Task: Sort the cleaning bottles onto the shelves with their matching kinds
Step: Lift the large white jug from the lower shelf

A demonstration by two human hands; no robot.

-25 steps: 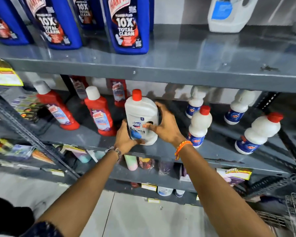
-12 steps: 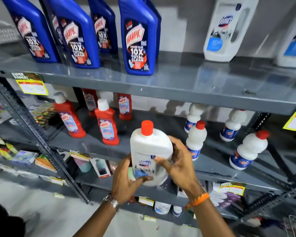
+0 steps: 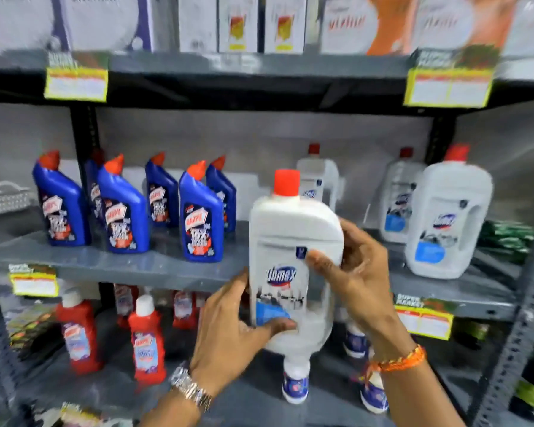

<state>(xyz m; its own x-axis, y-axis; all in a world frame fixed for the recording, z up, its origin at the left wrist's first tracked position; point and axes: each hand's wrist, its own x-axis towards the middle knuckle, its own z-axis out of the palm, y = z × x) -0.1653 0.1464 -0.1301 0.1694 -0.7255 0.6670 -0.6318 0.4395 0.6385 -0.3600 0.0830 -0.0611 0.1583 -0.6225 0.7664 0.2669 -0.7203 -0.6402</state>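
I hold a large white Domex bottle [image 3: 290,241] with a red cap upright in both hands, in front of the edge of the middle grey shelf [image 3: 136,265]. My left hand [image 3: 232,331] grips its lower left side. My right hand [image 3: 355,272] wraps its right side near the handle. Three matching white Domex bottles [image 3: 447,220] stand on that shelf to the right. Several blue Harpic bottles [image 3: 198,217] stand on its left half. On the shelf below are red bottles [image 3: 145,340] at left and small white bottles [image 3: 295,383] at right.
White boxes [image 3: 238,23] and orange-printed packs fill the top shelf. Yellow price tags [image 3: 76,84] hang on the shelf edges. A dark upright post [image 3: 85,140] stands behind the blue bottles. Green packets [image 3: 506,238] lie at the far right.
Both hands have lifted the white Domex bottle off the lower shelf up to the level of the middle shelf. The view has tilted upward, showing the top shelf.
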